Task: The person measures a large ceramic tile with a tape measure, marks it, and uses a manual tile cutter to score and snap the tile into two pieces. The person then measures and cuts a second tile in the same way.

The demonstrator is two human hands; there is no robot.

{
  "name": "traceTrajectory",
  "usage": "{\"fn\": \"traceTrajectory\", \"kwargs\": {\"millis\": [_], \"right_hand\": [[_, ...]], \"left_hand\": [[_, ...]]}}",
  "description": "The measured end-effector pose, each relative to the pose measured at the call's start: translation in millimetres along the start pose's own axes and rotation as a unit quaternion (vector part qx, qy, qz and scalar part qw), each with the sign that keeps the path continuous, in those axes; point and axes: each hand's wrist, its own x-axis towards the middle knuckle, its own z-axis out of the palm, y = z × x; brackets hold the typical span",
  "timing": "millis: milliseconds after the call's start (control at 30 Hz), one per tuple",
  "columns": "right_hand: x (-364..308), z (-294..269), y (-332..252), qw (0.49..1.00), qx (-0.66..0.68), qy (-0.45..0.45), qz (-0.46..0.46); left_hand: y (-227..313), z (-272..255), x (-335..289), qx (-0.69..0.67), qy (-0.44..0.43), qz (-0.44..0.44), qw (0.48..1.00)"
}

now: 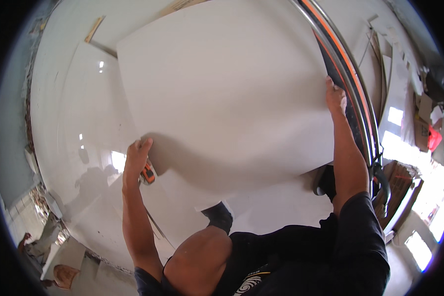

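A large, matt off-white tile [222, 89] lies before me, with the tile cutter along its right side. My left hand [136, 160] is closed on the tile's near left corner, thumb on top. Just below that hand, partly hidden by it, is an orange-and-black tape measure [148, 173]; whether the palm also holds it I cannot tell. My right hand [336, 98] is closed around the right edge, beside the tile cutter [356, 74] with its steel rails and orange stripe. The fingers under the tile are hidden.
Beneath is a glossy pale floor [79, 128]. My knee [200, 254] and dark-clad foot [218, 215] are close to the near edge. Cardboard boxes [422, 129] and a red bag [433, 138] stand at right. Debris [59, 246] lies at lower left.
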Motion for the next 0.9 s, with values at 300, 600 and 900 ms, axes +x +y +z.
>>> {"fn": "traceTrajectory", "kwargs": {"millis": [300, 600, 900], "right_hand": [[-1.4, -3.4, -11.0, 1.000, 0.002, -0.010, -0.004], [-13.0, -4.4, -11.4, 0.998, 0.054, 0.014, 0.019], [-64.8, 10.8, -42.7, 0.955, 0.062, 0.278, -0.078]], "left_hand": [[-10.3, -1.4, 11.3, -0.020, -0.015, -0.008, 1.000], [-22.1, 5.3, 20.9, -0.068, 0.003, 0.000, 0.998], [-21.0, -17.2, -22.3, -0.212, 0.153, 0.013, 0.965]]}}
